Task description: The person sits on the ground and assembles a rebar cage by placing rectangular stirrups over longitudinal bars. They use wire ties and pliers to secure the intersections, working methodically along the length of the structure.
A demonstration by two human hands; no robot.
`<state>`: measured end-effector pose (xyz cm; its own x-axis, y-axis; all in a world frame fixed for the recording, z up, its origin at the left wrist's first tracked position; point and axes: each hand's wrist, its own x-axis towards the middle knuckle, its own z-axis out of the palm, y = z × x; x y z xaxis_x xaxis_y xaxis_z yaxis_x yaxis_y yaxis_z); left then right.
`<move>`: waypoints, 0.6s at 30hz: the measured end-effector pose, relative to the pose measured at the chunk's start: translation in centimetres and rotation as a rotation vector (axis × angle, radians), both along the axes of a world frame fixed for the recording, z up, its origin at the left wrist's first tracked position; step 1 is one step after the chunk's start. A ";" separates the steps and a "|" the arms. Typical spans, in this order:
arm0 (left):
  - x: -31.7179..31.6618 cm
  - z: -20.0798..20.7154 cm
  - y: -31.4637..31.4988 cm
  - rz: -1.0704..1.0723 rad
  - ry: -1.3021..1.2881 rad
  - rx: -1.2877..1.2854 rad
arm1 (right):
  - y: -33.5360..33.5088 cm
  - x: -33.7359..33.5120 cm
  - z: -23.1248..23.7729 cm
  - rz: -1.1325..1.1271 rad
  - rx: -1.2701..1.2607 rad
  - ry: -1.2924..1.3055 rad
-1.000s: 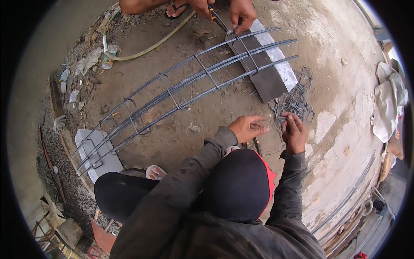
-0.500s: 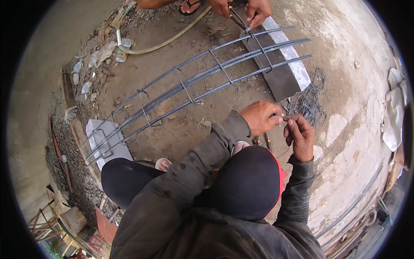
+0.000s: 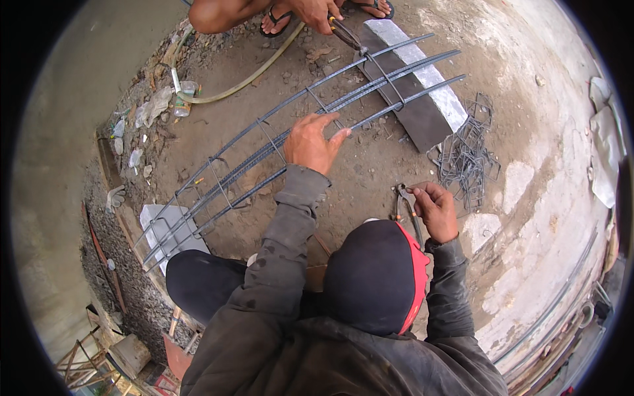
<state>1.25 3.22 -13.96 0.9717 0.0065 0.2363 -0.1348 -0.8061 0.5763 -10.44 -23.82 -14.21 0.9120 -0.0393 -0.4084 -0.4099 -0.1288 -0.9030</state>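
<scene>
My left hand (image 3: 312, 144) is over the middle of a long steel rebar cage (image 3: 267, 150), fingers and thumb apart beside a tie ring and the near bar. Whether it touches them I cannot tell. My right hand (image 3: 434, 208) is closed in a pinch, its fingertips near the jaws of orange-handled pincers (image 3: 404, 195); what it pinches is too small to make out. Across the cage, a co-worker's hand (image 3: 316, 13) grips yellow-and-black-handled pincers (image 3: 346, 34), their jaws at a ring on the far bar.
The cage's right end lies over a dark board (image 3: 422, 119) beside a pale block, its left end over a light slab (image 3: 173, 230). Bent steel rings (image 3: 467, 155) are heaped at right. A hose (image 3: 254, 78) curves past a plastic bottle (image 3: 185, 99). A glove (image 3: 115, 197) lies far left.
My hands have parted: the left moved up and left to the cage, the right slightly down and left. One of the co-worker's hands has left the pincers.
</scene>
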 end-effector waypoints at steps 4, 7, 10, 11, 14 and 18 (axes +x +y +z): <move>0.1 -1.2 -0.2 -0.059 0.042 -0.149 | 3.7 2.0 -1.7 -0.023 0.327 0.182; 0.1 -1.3 -0.1 -0.100 0.084 -0.169 | 7.0 3.7 -2.5 -0.056 0.490 0.260; -0.1 -1.4 0.0 -0.084 0.178 -0.213 | 9.2 5.0 -3.3 -0.085 0.543 0.301; -0.3 -1.5 -0.1 -0.078 0.167 -0.222 | 9.6 5.2 -3.5 -0.088 0.550 0.319; -0.5 -2.1 -0.3 -0.066 0.133 -0.276 | 10.0 5.4 -4.2 -0.084 0.575 0.325; -0.5 -2.5 -0.4 -0.086 0.096 -0.346 | 10.1 5.2 -4.8 -0.102 0.545 0.317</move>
<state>0.76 2.85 -16.46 0.9898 -0.0123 0.1417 -0.1251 -0.5492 0.8263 -5.21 -13.72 -19.01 0.7463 0.1702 -0.6435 -0.6538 0.3688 -0.6607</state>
